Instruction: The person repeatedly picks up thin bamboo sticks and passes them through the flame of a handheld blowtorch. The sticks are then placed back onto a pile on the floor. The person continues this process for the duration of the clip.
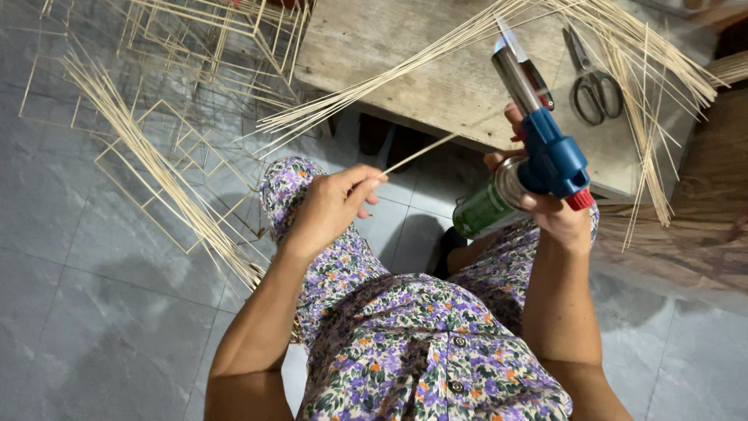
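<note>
Thin pale bamboo strip (pixel 417 153) and blue-headed gas torch (pixel 538 148), both held above the lap.

Left hand (pixel 331 206): grip closed, fingertips pinching the strip's near end; the strip runs up and away toward the torch. Right hand (pixel 557 214): grip wrapped around the torch's green cylindrical canister (pixel 479 209), metal nozzle pointing up, just beside the strip's far end. Beyond the grips, a worn wooden surface (pixel 405 70) carries loose bundled bamboo strips (pixel 623 54) and grey-handled steel scissors (pixel 594 82). Left of the grip, square strip frames (pixel 156 164) on the grey tiled floor (pixel 86 296).
</note>
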